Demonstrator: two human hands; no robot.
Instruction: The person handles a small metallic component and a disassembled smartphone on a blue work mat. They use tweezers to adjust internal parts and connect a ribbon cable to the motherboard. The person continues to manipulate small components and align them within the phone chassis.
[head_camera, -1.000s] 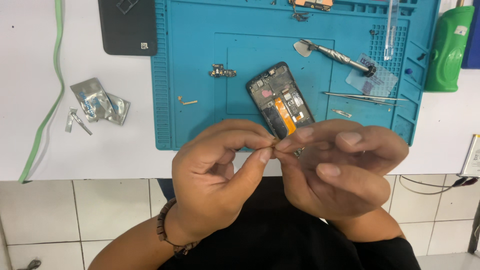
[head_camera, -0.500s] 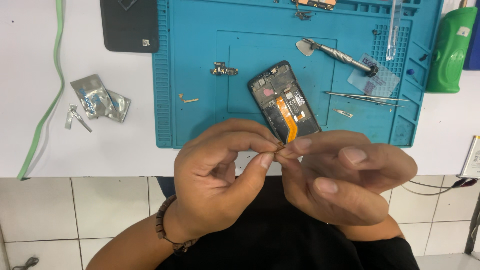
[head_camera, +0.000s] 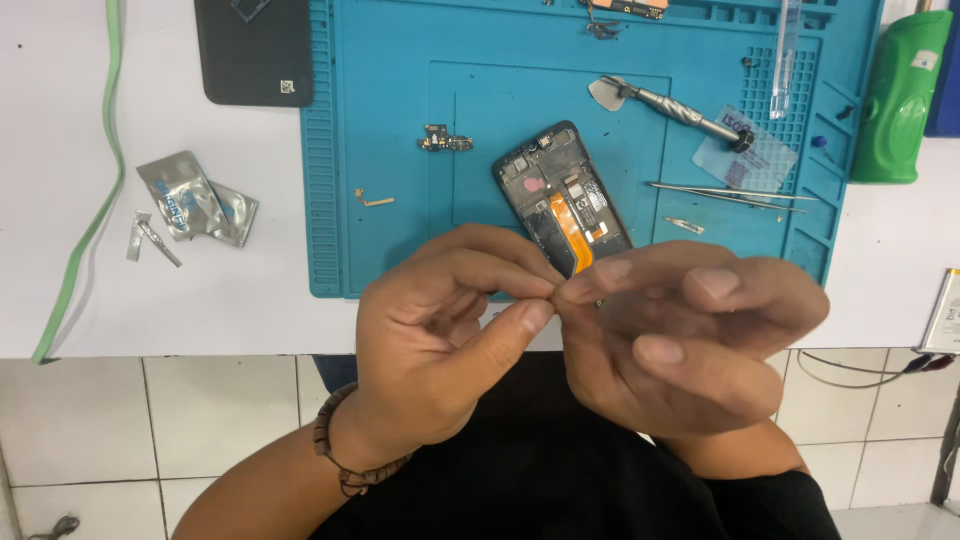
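My left hand (head_camera: 450, 325) and my right hand (head_camera: 680, 335) meet fingertip to fingertip in front of the table edge, pinching something tiny between thumbs and forefingers; the part itself is hidden by the fingers. Just beyond them an opened black phone (head_camera: 562, 197) with an orange flex cable lies face down on the blue work mat (head_camera: 380, 120). A small circuit board (head_camera: 446, 141) and a tiny gold part (head_camera: 374, 198) rest on the mat to the left of the phone.
On the mat's right side lie a metal pry tool (head_camera: 665, 105), tweezers (head_camera: 725, 193) and a clear plastic card (head_camera: 745, 160). A green bottle (head_camera: 898, 95) stands at right. Torn silver foil packets (head_camera: 195, 205) and a black panel (head_camera: 255, 50) sit at left.
The view has shifted slightly, so the mat and phone sit a little lower and to the right. My fingertips have stayed pinched together, with the right fingers curling a bit more.
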